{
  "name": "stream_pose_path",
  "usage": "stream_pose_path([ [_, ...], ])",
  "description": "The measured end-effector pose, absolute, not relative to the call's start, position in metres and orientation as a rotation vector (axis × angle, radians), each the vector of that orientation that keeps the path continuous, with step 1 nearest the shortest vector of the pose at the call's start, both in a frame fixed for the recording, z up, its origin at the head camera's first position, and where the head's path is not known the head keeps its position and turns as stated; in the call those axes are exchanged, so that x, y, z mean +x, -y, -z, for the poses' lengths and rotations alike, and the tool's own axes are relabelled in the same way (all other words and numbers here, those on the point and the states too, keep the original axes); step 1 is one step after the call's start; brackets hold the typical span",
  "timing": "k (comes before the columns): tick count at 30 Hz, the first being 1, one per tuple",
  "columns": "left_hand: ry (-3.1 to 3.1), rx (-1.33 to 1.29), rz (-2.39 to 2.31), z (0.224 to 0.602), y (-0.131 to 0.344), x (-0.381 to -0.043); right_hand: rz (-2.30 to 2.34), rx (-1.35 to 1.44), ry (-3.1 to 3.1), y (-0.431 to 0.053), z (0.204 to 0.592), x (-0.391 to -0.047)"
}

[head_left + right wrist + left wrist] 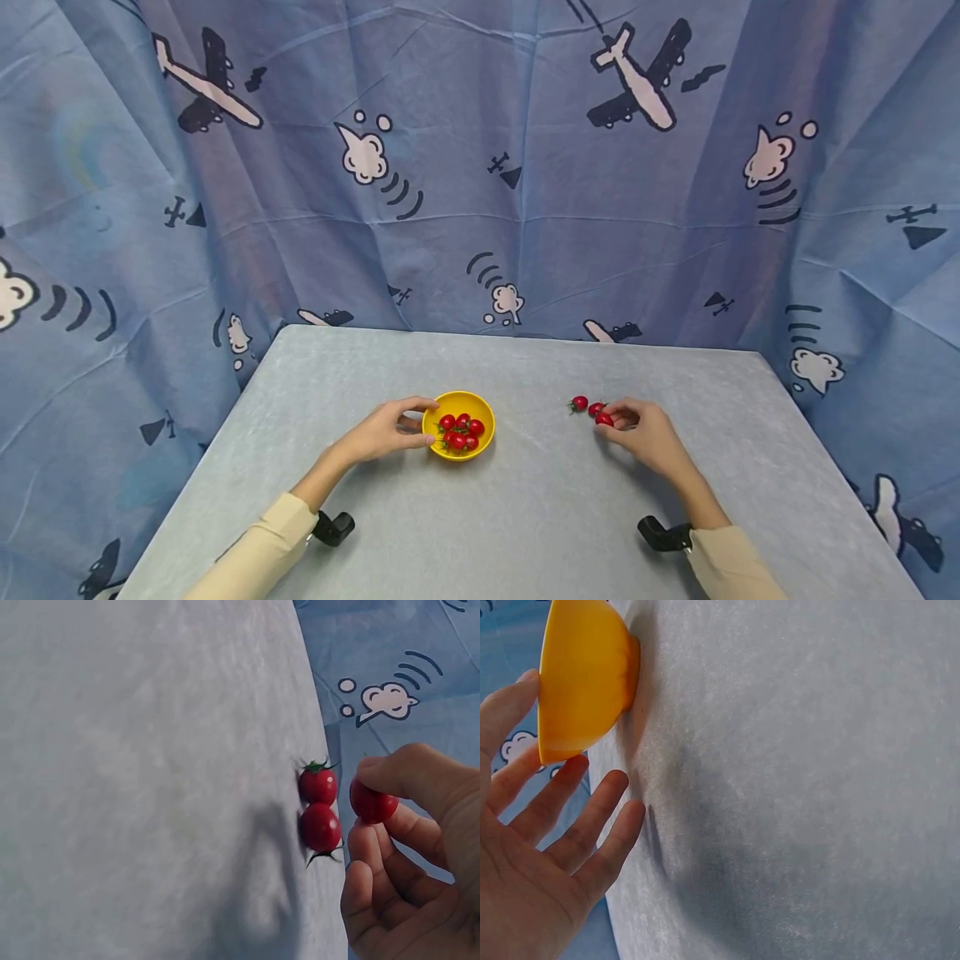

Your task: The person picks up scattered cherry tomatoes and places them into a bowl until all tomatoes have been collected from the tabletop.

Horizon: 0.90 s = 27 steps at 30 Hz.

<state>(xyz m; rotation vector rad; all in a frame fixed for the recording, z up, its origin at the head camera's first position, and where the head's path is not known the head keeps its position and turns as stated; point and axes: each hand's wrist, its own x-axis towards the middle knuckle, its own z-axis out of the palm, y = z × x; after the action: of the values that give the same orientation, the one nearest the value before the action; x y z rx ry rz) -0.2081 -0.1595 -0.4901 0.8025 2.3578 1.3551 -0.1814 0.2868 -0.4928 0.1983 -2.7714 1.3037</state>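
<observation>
A yellow bowl (488, 441) stands on the table left of centre, with several cherry tomatoes (459, 442) inside it. My left hand (386, 432) holds the bowl's left side by the rim, thumb and forefinger spread along it; the other fingers extend beneath in the left wrist view. Between thumb and fingertips, my right hand (647, 433) pinches a red cherry tomato (373, 801) just above the table. Close by, two more tomatoes lie touching in the right wrist view: one with its green stem up (318, 784), the other with its stem down (321, 828).
The pale grey table (525, 517) extends around both hands. Behind and beside it hangs a blue curtain (465, 167) printed with planes and clouds. A black wrist mount (333, 528) sits on the left forearm, another mount (663, 534) on the right.
</observation>
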Motion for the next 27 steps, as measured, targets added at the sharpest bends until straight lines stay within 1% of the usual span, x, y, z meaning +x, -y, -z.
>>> stream_pose_path([
  [27, -2.336, 0.79, -1.382, 0.49, 0.16, -0.207, -1.398, 0.359, 2.711, -0.248, 0.476, -0.201],
])
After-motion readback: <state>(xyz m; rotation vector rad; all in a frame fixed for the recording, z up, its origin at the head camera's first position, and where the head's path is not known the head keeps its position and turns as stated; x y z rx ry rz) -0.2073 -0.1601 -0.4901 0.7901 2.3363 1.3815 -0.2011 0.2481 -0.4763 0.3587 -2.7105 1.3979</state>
